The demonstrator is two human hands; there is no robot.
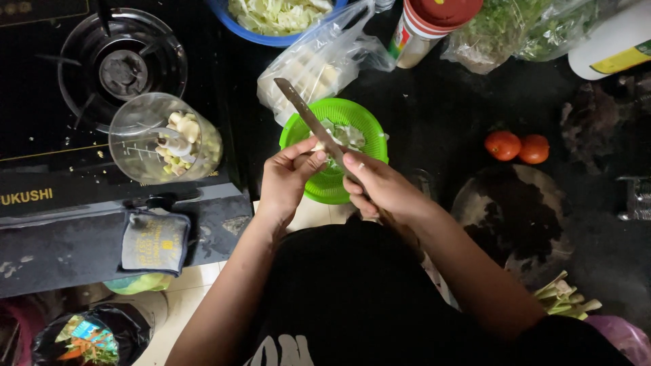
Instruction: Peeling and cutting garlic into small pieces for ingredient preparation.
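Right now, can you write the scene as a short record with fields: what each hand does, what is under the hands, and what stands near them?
left hand: left hand pinches a small pale piece against the blade
right hand: right hand grips the long brown-bladed kitchen knife, tip pointing up and left
under hands: round green plastic colander with pale cut pieces
left side: clear plastic chopper cup with pale chunks, on the black gas stove
right side: two red tomatoes on the dark counter
top: blue bowl of shredded greens
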